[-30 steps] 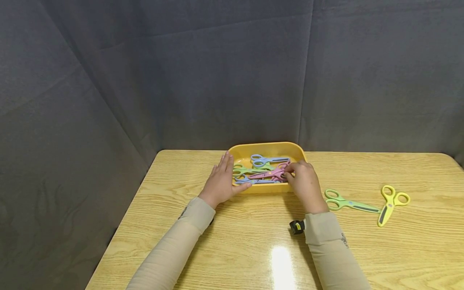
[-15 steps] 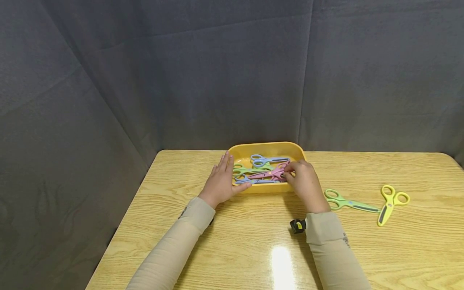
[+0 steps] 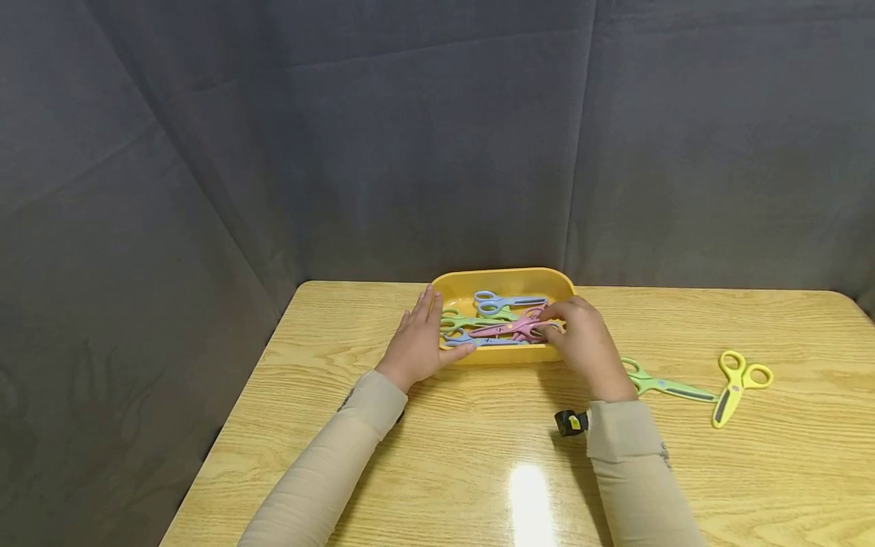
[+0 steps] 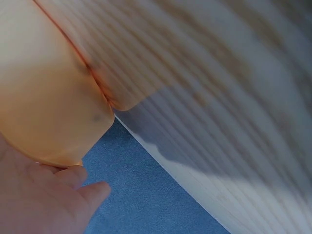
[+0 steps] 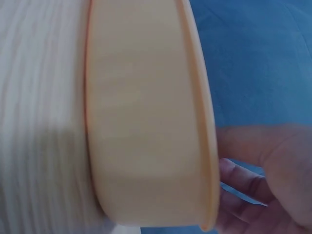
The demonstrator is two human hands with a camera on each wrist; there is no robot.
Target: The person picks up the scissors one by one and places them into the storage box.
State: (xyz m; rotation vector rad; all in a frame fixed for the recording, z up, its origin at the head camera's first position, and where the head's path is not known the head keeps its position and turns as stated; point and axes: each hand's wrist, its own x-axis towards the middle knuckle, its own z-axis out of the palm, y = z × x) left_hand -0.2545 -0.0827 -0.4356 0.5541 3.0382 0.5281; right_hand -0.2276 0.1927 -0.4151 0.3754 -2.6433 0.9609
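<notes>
A yellow-orange tray (image 3: pixel 502 355) stands at the back of the table, holding several scissors in blue, green and pink. My left hand (image 3: pixel 415 342) rests on its left end, fingers straight along the side and thumb along the front rim; the left wrist view shows it against the tray's outer wall (image 4: pixel 53 112). My right hand (image 3: pixel 581 342) reaches over the right end, with thumb and fingertips spread apart around the handles of the pink scissors (image 3: pixel 502 329). Blue scissors (image 3: pixel 513 302) lie behind these. In the right wrist view the tray's wall (image 5: pixel 141 117) hides the right fingertips.
To the right on the wooden table (image 3: pixel 437 471) lie green scissors (image 3: pixel 673 388), partly behind my right hand, and yellow scissors (image 3: pixel 731 387). Their tips nearly meet. A dark grey curtain (image 3: pixel 437 137) hangs close behind the tray.
My right hand has shifted slightly right, its thumb and fingers wider apart, and more of the pink handle shows. The pink scissors stay in place. My left hand has not visibly moved.
</notes>
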